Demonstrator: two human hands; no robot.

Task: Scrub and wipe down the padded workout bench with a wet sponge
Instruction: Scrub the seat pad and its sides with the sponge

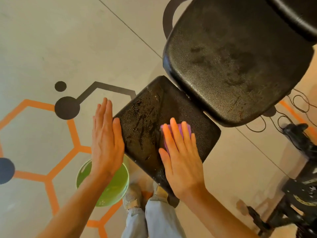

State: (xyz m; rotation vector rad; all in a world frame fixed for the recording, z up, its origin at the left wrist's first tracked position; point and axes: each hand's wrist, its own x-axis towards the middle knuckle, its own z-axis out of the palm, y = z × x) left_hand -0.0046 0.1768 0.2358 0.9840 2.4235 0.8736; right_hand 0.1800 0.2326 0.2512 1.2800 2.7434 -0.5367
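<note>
the floor (51, 40) fills most of the view, pale with orange hexagon lines and dark dots. the bench stands on it in black padded parts: the big back pad (240, 62) at upper right, dull and streaked, and the smaller seat pad (145, 117) below it, wet and shiny with beads of water. dark gear (301, 186) and cables sit at the right edge. legs in light jeans (154, 220) stand below the seat pad. a green bucket (116, 186) rests on the floor just left of the feet, partly under the left arm. the left hand (106, 138) is flat, fingers straight and pressed together, its thumb side touching the seat pad's left edge. the right hand (180, 152) lies flat with fingers slightly spread, pressing the sponge (187, 129) onto the seat pad. the sponge is purple and mostly covered, near the pad's right half.
</note>
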